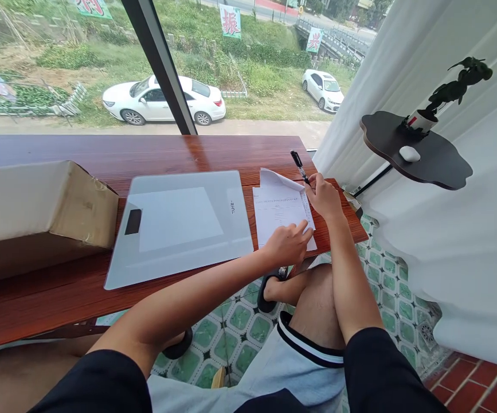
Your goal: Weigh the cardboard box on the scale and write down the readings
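Printed white paper sheets (pixel 277 207) lie near the right end of the reddish-brown wooden table (pixel 171 152), and the top sheet's far edge is curled up. My left hand (pixel 288 245) rests on the near part of the paper, fingers apart and holding nothing. In my right hand (pixel 324 196), at the paper's right edge, is a black-capped pen (pixel 298 163), its dark end pointing up and away from me. Left of the paper lies a flat pale glossy panel (pixel 237 229) with a dark rectangle at its left side and small lettering at its right.
A cardboard box (pixel 82 203) stands on the table's left. To the right, a dark scalloped side table (pixel 441 166) holds a potted plant (pixel 422 121) and a white rounded object (pixel 410 154). White curtains (pixel 480 229) hang behind it. A window is beyond the table.
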`<state>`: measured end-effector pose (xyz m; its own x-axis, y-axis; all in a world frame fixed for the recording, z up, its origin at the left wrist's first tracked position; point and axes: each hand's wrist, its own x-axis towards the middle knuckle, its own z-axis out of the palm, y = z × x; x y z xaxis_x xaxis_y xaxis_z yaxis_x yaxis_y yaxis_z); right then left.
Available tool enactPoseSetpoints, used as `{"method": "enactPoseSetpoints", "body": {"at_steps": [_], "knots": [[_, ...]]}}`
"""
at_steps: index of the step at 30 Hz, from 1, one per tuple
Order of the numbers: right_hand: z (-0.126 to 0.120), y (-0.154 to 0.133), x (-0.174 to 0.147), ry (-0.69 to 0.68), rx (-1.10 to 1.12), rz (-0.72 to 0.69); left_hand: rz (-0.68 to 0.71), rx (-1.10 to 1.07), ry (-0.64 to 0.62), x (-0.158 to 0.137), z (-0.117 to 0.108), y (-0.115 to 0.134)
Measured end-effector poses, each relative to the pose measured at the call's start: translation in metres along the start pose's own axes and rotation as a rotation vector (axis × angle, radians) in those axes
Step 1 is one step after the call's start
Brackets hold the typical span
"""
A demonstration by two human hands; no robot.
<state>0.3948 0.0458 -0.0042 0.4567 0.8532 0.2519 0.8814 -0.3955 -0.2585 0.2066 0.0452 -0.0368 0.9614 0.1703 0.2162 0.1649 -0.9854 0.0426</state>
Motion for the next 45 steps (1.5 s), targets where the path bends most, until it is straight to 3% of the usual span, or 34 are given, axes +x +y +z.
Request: {"method": "enactPoseSetpoints", "body": {"at_steps": [4,12,21,29,34,41,45], "knots": [[0.003,0.008,0.001,0.07,-0.032,-0.037,-0.01,-0.007,-0.009,0.0,0.0,0.001],[0.002,0.001,0.001,0.292,0.104,-0.099,-0.01,-0.004,-0.035,0.001,-0.004,0.001],[0.01,0.003,-0.002,0.385,0.113,0.033,-0.01,-0.014,-0.047,0.001,-0.005,0.0],[0.022,0.012,0.002,0.275,0.482,-0.069,-0.016,-0.033,-0.044,0.001,-0.005,0.0],[0.025,0.013,0.003,0.235,0.55,-0.015,-0.012,-0.022,-0.028,0.001,-0.003,0.0],[0.031,0.01,0.003,0.036,0.867,0.009,-0.013,-0.018,-0.009,0.001,-0.001,0.001],[0.035,0.009,0.002,0.008,0.939,0.073,-0.006,-0.014,0.013,0.001,0.0,0.001]]}}
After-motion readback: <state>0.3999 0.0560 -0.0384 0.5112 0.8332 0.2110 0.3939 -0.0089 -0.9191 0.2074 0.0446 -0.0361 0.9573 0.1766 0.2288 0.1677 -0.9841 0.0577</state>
